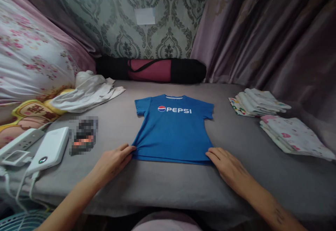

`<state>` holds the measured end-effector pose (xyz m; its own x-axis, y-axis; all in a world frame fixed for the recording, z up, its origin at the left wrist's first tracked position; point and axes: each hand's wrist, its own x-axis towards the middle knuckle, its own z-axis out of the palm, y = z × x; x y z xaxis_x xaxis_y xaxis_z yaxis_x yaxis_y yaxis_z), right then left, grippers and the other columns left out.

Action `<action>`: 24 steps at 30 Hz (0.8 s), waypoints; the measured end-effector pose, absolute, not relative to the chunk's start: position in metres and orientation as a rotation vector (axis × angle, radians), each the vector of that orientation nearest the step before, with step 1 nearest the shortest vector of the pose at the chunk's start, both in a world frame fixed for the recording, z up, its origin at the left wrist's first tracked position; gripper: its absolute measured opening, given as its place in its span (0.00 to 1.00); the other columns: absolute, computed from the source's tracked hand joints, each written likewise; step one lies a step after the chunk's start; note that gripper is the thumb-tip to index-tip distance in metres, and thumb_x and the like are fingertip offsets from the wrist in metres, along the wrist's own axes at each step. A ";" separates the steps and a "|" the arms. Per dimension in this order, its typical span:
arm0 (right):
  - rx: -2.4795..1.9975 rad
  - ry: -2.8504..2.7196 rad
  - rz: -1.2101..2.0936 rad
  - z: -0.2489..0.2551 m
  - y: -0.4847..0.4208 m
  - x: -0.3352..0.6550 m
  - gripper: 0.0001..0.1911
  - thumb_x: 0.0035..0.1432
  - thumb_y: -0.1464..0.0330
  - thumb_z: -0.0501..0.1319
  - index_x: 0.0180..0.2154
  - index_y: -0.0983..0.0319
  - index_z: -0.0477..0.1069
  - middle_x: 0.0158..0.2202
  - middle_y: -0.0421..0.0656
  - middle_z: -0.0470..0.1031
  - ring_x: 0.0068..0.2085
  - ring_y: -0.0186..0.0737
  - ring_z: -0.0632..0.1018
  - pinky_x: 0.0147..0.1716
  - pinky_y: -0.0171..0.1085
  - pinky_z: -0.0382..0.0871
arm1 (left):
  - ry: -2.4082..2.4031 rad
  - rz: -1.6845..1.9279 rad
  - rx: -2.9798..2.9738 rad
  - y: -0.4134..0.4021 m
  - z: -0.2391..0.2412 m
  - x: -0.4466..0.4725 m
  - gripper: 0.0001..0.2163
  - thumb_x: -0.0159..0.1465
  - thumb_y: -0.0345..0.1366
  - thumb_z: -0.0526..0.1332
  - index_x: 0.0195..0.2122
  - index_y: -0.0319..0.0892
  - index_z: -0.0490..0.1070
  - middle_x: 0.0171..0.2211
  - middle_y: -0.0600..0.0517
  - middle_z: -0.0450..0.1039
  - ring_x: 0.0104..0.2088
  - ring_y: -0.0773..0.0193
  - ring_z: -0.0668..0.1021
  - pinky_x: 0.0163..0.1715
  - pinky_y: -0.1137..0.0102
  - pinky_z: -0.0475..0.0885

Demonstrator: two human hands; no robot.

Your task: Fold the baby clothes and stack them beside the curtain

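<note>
A blue T-shirt point(175, 133) with a round logo and PEPSI lettering lies spread front side up on the grey sheet point(118, 189). Its collar points away from me and its hem faces me. My left hand point(119, 157) pinches the shirt's lower left corner between thumb and fingers, pulling small creases into that side. At the lower right corner, my right hand point(223, 161) has its fingers closed on the hem, the fingertips partly hidden by the hand. Both short sleeves lie out to the sides.
To the right are two stacks of folded cloths, a white stack point(259, 101) and a heart-patterned stack point(296, 134). Leftward lie a power bank point(49, 148), a power strip point(22, 143), a blurred-out object point(84, 136) and a crumpled white garment point(86, 92). A long black-and-maroon bag point(151, 70) rests against the wall.
</note>
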<state>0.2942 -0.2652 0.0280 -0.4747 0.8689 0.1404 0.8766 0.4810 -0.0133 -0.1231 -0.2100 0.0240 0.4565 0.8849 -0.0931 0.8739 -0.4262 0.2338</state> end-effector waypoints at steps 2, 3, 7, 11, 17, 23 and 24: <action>-1.522 -2.622 -0.024 0.030 -0.269 0.296 0.23 0.53 0.82 0.47 0.44 0.58 0.70 0.43 0.46 0.73 0.42 0.42 0.73 0.43 0.42 0.69 | 1.505 0.084 2.428 -0.211 0.024 -0.127 0.17 0.68 0.41 0.44 0.48 0.48 0.69 0.39 0.50 0.72 0.33 0.61 0.78 0.30 0.72 0.67; -1.517 -2.629 0.011 0.031 -0.271 0.298 0.21 0.54 0.82 0.48 0.42 0.58 0.71 0.41 0.45 0.73 0.40 0.42 0.73 0.41 0.42 0.69 | 1.497 0.095 2.410 -0.212 0.025 -0.130 0.16 0.68 0.41 0.45 0.47 0.48 0.69 0.38 0.50 0.72 0.33 0.62 0.77 0.30 0.72 0.67; -1.515 -2.614 0.209 0.048 -0.277 0.303 0.14 0.57 0.78 0.51 0.34 0.56 0.70 0.35 0.43 0.73 0.35 0.40 0.73 0.38 0.39 0.68 | 1.435 0.101 2.365 -0.214 0.037 -0.139 0.14 0.67 0.41 0.47 0.42 0.47 0.71 0.38 0.50 0.70 0.30 0.64 0.76 0.30 0.72 0.67; -1.601 -2.568 0.546 0.069 -0.255 0.300 0.11 0.61 0.71 0.52 0.32 0.56 0.71 0.32 0.40 0.74 0.34 0.38 0.75 0.35 0.36 0.68 | 1.300 0.149 2.447 -0.201 0.058 -0.121 0.13 0.66 0.45 0.52 0.40 0.46 0.72 0.41 0.48 0.69 0.33 0.63 0.75 0.35 0.70 0.69; -1.719 -2.263 0.301 0.035 -0.155 0.259 0.24 0.64 0.63 0.46 0.57 0.64 0.64 0.59 0.50 0.66 0.61 0.46 0.63 0.61 0.45 0.54 | 1.176 0.277 2.682 -0.154 0.038 -0.020 0.18 0.69 0.41 0.47 0.55 0.39 0.65 0.58 0.40 0.62 0.60 0.52 0.64 0.58 0.59 0.60; -1.882 -2.335 0.199 -0.013 -0.151 0.255 0.32 0.67 0.56 0.42 0.65 0.67 0.50 0.68 0.51 0.45 0.68 0.47 0.47 0.65 0.51 0.40 | 1.291 0.244 2.673 -0.159 -0.003 0.016 0.28 0.69 0.50 0.44 0.64 0.36 0.55 0.65 0.36 0.50 0.66 0.47 0.53 0.62 0.52 0.51; -1.836 -2.377 0.199 -0.013 -0.163 0.260 0.32 0.67 0.55 0.42 0.66 0.65 0.50 0.68 0.49 0.45 0.68 0.45 0.47 0.65 0.51 0.41 | 1.269 0.254 2.691 -0.165 -0.003 0.011 0.29 0.69 0.51 0.43 0.64 0.37 0.55 0.66 0.37 0.50 0.66 0.48 0.53 0.62 0.52 0.51</action>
<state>0.2598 -0.1630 -0.0133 -0.2504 0.9679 0.0229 0.9505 0.2503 -0.1840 0.0109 -0.1654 -0.0033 0.6267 0.7744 0.0867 0.7481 -0.6291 0.2113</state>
